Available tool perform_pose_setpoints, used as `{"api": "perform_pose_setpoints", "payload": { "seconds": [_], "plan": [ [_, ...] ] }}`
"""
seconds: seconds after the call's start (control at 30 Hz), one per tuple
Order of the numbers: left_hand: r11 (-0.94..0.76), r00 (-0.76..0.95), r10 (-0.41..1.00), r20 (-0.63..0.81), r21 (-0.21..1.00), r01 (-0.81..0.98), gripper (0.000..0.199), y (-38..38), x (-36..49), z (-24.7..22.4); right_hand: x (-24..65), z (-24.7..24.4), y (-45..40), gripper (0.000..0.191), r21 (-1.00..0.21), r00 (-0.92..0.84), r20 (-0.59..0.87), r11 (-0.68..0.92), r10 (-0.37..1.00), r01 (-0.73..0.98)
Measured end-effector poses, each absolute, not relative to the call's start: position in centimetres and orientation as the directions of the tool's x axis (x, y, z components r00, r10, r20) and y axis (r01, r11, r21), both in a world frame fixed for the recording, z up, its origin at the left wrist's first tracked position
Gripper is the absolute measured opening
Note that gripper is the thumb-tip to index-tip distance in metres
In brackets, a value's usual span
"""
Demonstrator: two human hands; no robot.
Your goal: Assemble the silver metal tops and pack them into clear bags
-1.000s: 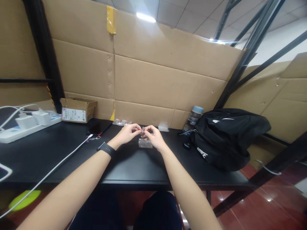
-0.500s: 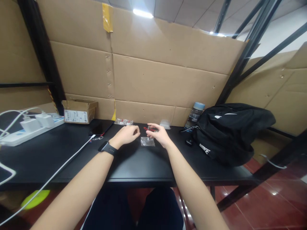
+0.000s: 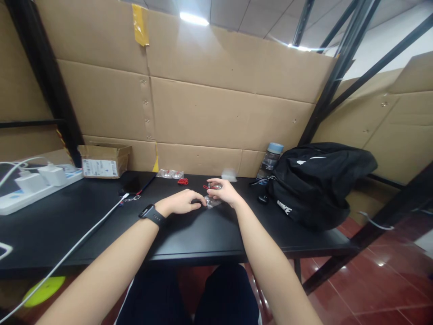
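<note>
The workspace is backed by a cardboard wall (image 3: pixel 203 117), in front of which a black table (image 3: pixel 199 230) is placed. A black backpack (image 3: pixel 318 189) is set at the right end of the table, with a bottle (image 3: pixel 268 166) stood just behind its left side. A cardboard box (image 3: pixel 101 167) is located at the rear left, beside a white power strip (image 3: pixel 13 203).

The left hand (image 3: pixel 182 201) is held low over the table, fingers bent and thumb extended. Its fingertips are placed at the left edge of a small clear bag (image 3: pixel 213 204); whether the bag is pinched cannot be told. The right hand (image 3: pixel 227 192) is curled above the bag's far right side, and a small dark item (image 3: pixel 215 185) with a red loop is gripped between thumb and fingers. The item's details are too small to be read. A bundle of red cord (image 3: pixel 183 181) is laid beyond the left hand, untouched, near the clear packets (image 3: pixel 170 174).
</note>
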State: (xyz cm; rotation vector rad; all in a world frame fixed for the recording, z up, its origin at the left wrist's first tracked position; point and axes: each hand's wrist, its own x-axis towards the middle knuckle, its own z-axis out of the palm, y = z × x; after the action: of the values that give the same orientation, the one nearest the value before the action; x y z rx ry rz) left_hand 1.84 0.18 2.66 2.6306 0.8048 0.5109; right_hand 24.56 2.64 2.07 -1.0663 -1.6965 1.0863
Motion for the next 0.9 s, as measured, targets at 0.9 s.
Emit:
{"api": "perform_pose_setpoints", "payload": {
  "seconds": [0.9],
  "plan": [
    [-0.768, 0.718, 0.596, 0.359, -0.004, 0.64, 0.033, -0.7, 4.9, 0.5, 26.0, 2.7, 3.2, 0.059, -0.938, -0.178, 0.334, 0.344, 0.926, 0.029]
  ]
}}
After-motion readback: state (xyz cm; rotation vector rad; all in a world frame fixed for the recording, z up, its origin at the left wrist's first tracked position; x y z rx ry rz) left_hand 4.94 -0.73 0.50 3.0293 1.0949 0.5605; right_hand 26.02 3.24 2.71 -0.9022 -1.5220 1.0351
